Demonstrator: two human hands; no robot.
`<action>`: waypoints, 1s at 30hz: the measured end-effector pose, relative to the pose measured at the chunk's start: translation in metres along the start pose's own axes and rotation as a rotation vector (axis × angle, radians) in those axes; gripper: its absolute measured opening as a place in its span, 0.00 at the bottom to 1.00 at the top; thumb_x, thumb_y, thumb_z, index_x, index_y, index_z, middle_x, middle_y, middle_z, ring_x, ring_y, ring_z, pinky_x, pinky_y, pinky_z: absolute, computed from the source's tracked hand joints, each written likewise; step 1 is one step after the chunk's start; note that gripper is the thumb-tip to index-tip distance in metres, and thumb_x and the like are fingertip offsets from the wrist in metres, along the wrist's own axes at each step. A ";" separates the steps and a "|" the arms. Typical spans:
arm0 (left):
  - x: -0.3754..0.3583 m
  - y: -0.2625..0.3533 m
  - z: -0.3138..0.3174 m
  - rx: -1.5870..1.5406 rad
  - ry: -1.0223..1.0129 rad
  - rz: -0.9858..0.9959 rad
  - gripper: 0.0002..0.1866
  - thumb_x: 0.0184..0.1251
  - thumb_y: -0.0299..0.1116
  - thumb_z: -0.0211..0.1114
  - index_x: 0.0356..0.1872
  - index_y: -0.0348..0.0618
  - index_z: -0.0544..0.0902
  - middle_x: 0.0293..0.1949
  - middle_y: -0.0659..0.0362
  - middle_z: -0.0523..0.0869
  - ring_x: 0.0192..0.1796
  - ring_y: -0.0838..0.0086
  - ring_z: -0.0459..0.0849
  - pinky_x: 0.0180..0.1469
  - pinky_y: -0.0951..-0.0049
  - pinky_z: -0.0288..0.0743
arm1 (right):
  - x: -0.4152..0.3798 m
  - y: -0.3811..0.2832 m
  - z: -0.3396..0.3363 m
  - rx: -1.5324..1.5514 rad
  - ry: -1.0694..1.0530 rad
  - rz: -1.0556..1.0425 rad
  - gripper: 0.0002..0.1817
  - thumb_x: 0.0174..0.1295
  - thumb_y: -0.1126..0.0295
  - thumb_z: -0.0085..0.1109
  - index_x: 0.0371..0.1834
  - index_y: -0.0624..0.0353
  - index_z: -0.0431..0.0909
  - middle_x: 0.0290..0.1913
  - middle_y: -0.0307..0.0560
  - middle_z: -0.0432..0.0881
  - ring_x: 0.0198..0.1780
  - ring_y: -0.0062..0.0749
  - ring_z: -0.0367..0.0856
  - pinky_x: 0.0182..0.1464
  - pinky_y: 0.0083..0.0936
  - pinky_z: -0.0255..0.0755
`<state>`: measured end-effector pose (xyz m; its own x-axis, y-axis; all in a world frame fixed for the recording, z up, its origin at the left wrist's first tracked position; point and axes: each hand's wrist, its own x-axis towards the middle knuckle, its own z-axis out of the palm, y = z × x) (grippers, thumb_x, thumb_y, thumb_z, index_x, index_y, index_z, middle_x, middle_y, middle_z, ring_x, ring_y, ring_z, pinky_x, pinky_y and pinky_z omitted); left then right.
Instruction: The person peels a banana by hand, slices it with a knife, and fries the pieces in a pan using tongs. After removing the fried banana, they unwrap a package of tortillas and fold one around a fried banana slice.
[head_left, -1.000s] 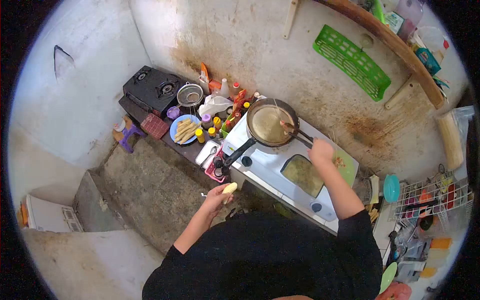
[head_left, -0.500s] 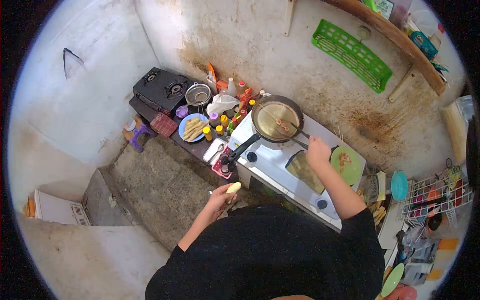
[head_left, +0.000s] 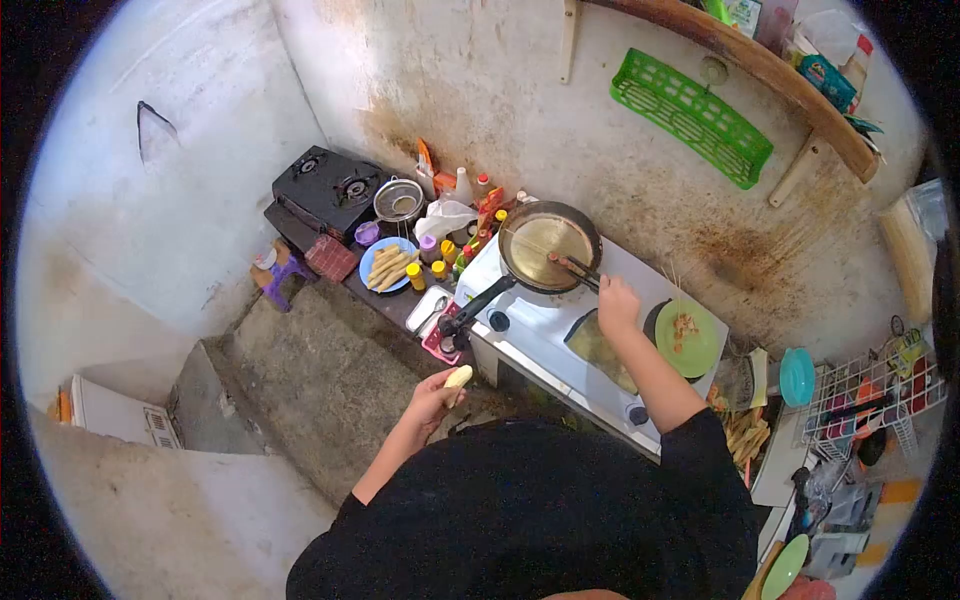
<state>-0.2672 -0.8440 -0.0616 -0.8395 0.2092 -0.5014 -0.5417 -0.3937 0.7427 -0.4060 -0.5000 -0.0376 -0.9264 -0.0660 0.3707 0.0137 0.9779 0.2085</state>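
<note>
My right hand (head_left: 618, 305) is closed around dark tongs (head_left: 582, 273) that reach over the frying pan (head_left: 512, 285). At the tips of the tongs are small reddish pieces (head_left: 556, 257) on a thin skewer lying across the pan; whether the tongs pinch them is hard to see. Pale oil covers the pan's bottom. Low in front of the stove, my left hand (head_left: 430, 402) holds a stubby, pale yellow piece of food (head_left: 458, 377) that resembles a peeled banana. Right of my right forearm, a green plate (head_left: 700, 350) carries reddish food bits and skewers.
The white stove (head_left: 530, 325) stands against the stained wall. To its left are sauce bottles (head_left: 428, 248), a blue plate (head_left: 408, 246) of pale rolls, a sieve (head_left: 399, 200) and a black stove (head_left: 330, 190). The pan's handle (head_left: 480, 305) juts toward me. A dish rack (head_left: 860, 400) stands right.
The tongs' arms have come closer together, and the reddish pieces now sit at their tips near the pan's right side. My left hand stays low with the pale food. The view has shifted slightly.
</note>
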 end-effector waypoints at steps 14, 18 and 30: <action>-0.011 -0.010 0.000 -0.001 0.039 -0.007 0.22 0.55 0.14 0.48 0.55 0.33 0.68 0.44 0.54 0.77 0.35 0.76 0.78 0.37 0.81 0.75 | -0.004 0.020 -0.023 0.140 -0.216 0.138 0.24 0.47 0.63 0.62 0.49 0.51 0.71 0.38 0.42 0.73 0.39 0.37 0.76 0.33 0.31 0.73; -0.006 -0.008 0.000 0.014 0.032 -0.002 0.22 0.55 0.14 0.48 0.54 0.34 0.68 0.43 0.55 0.77 0.35 0.76 0.78 0.37 0.80 0.75 | 0.007 0.012 -0.019 0.152 -0.310 0.204 0.25 0.46 0.61 0.64 0.49 0.51 0.71 0.40 0.42 0.73 0.41 0.37 0.77 0.35 0.32 0.74; -0.007 -0.008 0.002 0.006 0.044 0.013 0.20 0.57 0.16 0.51 0.54 0.34 0.69 0.42 0.55 0.78 0.34 0.76 0.79 0.35 0.80 0.76 | 0.011 0.012 -0.030 0.273 -0.473 0.359 0.22 0.46 0.53 0.64 0.43 0.51 0.76 0.40 0.48 0.78 0.43 0.40 0.78 0.40 0.34 0.73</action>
<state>-0.2571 -0.8410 -0.0631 -0.8437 0.1647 -0.5109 -0.5314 -0.3904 0.7518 -0.4043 -0.4947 -0.0039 -0.9486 0.3071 -0.0769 0.3144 0.9424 -0.1143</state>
